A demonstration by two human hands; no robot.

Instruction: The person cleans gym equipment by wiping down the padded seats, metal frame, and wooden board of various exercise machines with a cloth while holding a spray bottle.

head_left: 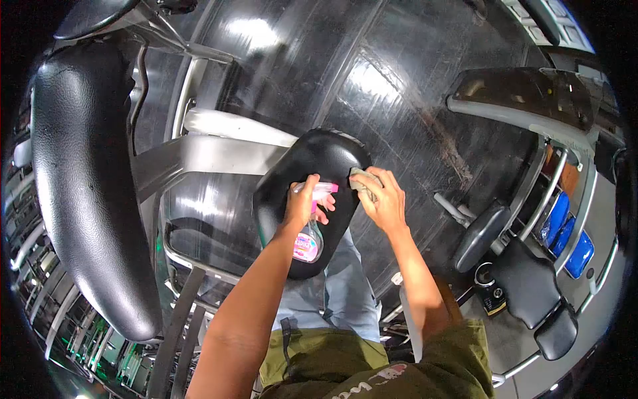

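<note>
My left hand (306, 205) is wrapped round the neck of a clear spray bottle (308, 245) with a pink and white trigger head and a pink label. Its nozzle points right. Below the bottle lies a black padded seat (330, 153) on a grey metal frame (229, 154). At the seat's right edge, my right hand (387, 199) grips a crumpled light-coloured cloth (365, 184), which is against or just above the padding; the exact contact cannot be made out.
A long black pad (90, 193) rises on the left. Gym equipment with a curved grey bar (518, 116) and black pads (525, 279) stands on the right, near blue packages (565, 233). Dark, marked flooring (412, 80) stretches beyond the seat.
</note>
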